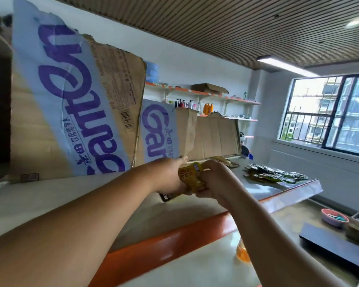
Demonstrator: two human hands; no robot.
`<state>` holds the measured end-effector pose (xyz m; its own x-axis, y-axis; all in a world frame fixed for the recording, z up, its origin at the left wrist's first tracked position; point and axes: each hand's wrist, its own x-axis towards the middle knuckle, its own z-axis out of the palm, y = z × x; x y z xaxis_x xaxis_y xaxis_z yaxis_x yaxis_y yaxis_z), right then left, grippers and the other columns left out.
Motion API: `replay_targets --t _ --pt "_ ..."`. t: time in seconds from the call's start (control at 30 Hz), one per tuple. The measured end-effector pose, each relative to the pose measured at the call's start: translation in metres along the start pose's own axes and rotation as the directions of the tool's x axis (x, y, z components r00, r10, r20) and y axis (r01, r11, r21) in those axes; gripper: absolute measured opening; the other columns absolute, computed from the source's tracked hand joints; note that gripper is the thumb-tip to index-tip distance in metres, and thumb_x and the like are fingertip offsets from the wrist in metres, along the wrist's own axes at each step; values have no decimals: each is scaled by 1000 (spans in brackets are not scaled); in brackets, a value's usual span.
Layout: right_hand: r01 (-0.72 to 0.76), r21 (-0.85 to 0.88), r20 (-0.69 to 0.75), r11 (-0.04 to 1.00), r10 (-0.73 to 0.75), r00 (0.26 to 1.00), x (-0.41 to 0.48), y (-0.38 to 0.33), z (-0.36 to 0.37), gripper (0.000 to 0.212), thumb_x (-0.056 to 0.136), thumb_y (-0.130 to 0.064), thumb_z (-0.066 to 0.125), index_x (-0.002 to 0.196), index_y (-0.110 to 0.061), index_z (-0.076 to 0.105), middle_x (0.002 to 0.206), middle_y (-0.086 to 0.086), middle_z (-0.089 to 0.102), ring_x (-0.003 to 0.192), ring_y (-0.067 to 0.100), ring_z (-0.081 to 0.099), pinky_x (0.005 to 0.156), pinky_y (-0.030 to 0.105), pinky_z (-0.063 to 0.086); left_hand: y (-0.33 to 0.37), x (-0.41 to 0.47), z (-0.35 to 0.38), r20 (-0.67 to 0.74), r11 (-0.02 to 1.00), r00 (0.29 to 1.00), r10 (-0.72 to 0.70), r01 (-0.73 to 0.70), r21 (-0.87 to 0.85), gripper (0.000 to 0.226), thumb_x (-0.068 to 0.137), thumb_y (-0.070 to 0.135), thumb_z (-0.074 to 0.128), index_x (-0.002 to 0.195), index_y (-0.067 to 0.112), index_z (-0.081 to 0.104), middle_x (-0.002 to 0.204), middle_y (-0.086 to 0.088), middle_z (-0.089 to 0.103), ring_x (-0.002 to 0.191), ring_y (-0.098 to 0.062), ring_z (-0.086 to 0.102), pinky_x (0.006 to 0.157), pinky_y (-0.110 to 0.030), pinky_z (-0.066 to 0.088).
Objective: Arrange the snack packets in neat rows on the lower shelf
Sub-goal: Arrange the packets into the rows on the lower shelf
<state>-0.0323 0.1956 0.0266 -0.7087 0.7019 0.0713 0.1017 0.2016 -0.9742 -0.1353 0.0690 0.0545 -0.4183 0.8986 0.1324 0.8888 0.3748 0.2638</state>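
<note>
- Both hands grip one yellow snack packet (192, 180) just above the shelf (174, 237): the left hand (170, 177) holds its left side and the right hand (216, 183) curls round its right edge.
- The left fingers are mostly hidden behind the packet.
- The green packets (274, 175) farther along the shelf are blurred.

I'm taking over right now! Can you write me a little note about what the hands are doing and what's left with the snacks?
Left hand: holds one side of the yellow packet.
Right hand: pinches its other side, just above the shelf.
Green packets: in a loose heap further along the shelf.
A few more packets: by the cardboard.
Done: no neat row shows yet.
Left: set the yellow packet down, then line up the heap in rows.
</note>
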Motion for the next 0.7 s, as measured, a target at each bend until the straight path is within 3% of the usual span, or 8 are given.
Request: replay_targets --t 0.03,0.1,0.17,0.27,0.33,0.43,0.53,0.7 --pt "-4 -95 42 995 8 999 10 2 0 20 98 0 49 114 -9 57 73 16 64 45 22 62 46 28 49 -1 -1 4 -16 1000 1000 -16 16 -7 84 82 49 80 155 38 38 132 1 63 105 -18 62 82 -29 51" --pt "40 -387 119 921 7 993 32 7 -1 15 97 -6 56 110 -13 60 74 14 63 43 22 59 47 27 44 -10 1 12 -21 999 999 -47 48 18 41 83 47 77 122 37 67 110 8 70 95 -15 65 76 -28 51" --pt "149 -629 189 763 -36 981 55 7 -11 13 93 -16 68 105 -16 63 77 11 65 47 20 60 43 24 43 -22 4 16 -17 995 995 -96 96 37 23 85 49 73 104 35 72 94 11 70 85 -10 64 70 -28 50" --pt "256 -757 283 601 -52 958 93 -4 -43 23 91 -27 72 111 -18 64 90 12 69 66 19 65 46 23 48 -36 3 13 27 981 984 -178 175 81 41 87 61 67 122 40 69 115 17 69 101 -4 62 87 -28 52" --pt "280 -817 312 504 -21 950 122 -8 -69 28 94 -26 70 117 -10 64 90 10 64 71 18 59 52 21 45 -40 4 10 52 970 972 -231 225 92 51 87 65 68 134 46 61 130 22 62 112 -1 59 100 -29 50" --pt "255 -891 247 375 -68 967 174 -2 -98 33 93 -24 70 116 -2 67 96 9 64 82 21 55 59 21 40 -44 3 4 85 960 960 -265 255 113 47 83 66 73 127 53 62 123 29 61 107 4 57 98 -25 50" --pt "220 -926 242 307 37 969 213 13 -112 36 89 -20 73 120 -2 67 118 15 68 92 20 56 69 24 44 -50 0 -5 100 953 954 -281 266 147 39 79 66 76 115 61 61 113 32 60 102 9 57 92 -18 50" --pt "255 -966 258 36 92 962 230 30 -101 29 99 -25 52 120 -10 66 113 6 65 91 23 58 86 30 52 -65 -7 -10 96 949 947 -308 299 99 34 79 62 78 106 67 57 108 36 59 100 13 56 87 -13 48"
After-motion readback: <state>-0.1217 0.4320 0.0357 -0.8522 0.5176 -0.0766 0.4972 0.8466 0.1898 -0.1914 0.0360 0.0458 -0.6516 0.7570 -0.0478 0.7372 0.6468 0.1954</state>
